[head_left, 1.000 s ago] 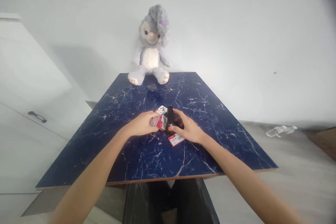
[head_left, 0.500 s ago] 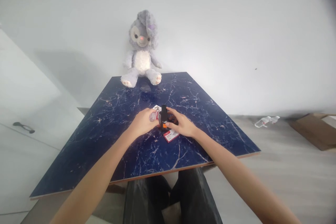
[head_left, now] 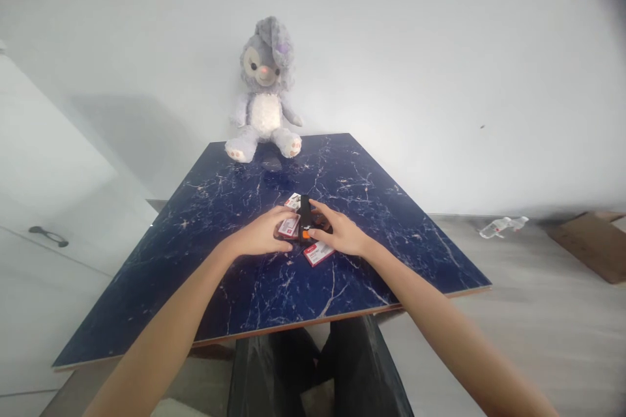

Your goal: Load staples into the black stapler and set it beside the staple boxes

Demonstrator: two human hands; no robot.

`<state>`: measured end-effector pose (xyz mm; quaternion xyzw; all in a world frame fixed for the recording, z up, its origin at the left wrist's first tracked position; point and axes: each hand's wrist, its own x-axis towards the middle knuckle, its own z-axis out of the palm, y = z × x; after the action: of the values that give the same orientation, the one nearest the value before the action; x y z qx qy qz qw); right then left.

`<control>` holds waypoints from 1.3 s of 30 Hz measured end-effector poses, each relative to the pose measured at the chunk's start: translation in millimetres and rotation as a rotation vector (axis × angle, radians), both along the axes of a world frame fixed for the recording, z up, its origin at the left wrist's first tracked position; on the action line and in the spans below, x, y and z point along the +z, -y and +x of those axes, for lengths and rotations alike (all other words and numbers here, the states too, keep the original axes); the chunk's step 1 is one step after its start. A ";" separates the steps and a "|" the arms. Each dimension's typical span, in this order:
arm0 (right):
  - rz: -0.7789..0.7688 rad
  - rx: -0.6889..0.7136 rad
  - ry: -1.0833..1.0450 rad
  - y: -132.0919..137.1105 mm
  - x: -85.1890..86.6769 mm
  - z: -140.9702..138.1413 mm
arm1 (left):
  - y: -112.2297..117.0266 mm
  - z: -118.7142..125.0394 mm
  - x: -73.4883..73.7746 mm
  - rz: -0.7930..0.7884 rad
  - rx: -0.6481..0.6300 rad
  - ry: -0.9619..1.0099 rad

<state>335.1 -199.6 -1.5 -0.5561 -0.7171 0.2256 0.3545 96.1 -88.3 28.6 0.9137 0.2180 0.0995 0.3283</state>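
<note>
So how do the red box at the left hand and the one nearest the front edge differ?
The left red box sits between the left hand's fingers and thumb, partly covered; the near red box lies ungripped by the right hand. The first is left of the black stapler, the second nearer the camera. Both are red and white.

Tabletop (head_left: 391, 234) open all round; small boxes (head_left: 319, 253), seemingly three, crowd the middle.

You're working on a glossy, marble-veined blue table (head_left: 381, 234), with a fuzzy cloth plush rabbit (head_left: 265, 94) at its far edge.
</note>
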 end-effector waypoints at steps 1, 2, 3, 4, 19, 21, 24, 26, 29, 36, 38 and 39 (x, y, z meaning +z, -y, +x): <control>-0.008 0.003 0.003 -0.6 1.4 0.9 | -2.4 -1.0 -0.9 -0.045 0.006 -0.004; -0.016 0.006 0.005 -0.9 2.9 1.5 | -3.9 -1.1 -1.8 -0.079 0.026 -0.007; -0.027 0.011 0.005 -0.6 4.6 1.6 | -4.3 -0.2 -2.7 -0.094 0.049 -0.009; -0.035 0.016 0.006 0.9 6.1 0.8 | -3.5 1.5 -3.5 -0.088 0.069 -0.009; 0.011 -0.368 0.093 66.8 -4.9 -32.0 | 17.0 12.5 -17.0 0.078 0.166 0.033; -0.053 -0.323 -0.077 61.6 0.6 -14.7 | 20.3 12.1 -17.7 0.087 0.135 0.050; -0.110 -0.241 -0.325 55.4 3.5 0.1 | 21.4 9.6 -16.7 0.067 0.089 0.050; -0.128 -0.178 -0.412 54.3 1.4 0.5 | 20.4 8.5 -16.3 0.055 0.100 0.036; -0.099 -0.138 -0.418 56.4 -2.7 -5.1 | 19.4 9.6 -19.2 0.059 0.141 0.028; 0.271 -0.125 -0.101 33.9 24.3 -11.1 | 18.8 11.9 -29.6 0.135 0.133 0.067; 0.366 -0.044 0.056 15.4 37.8 -17.8 | 14.9 6.9 -25.3 0.168 0.096 0.141; 0.394 0.012 0.120 6.1 43.4 -22.0 | 12.2 3.6 -21.8 0.176 0.094 0.197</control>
<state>313.1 -205.7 41.9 -0.4843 -0.7704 0.0496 0.4116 99.7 -100.4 6.8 0.9135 0.2176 0.2229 0.2616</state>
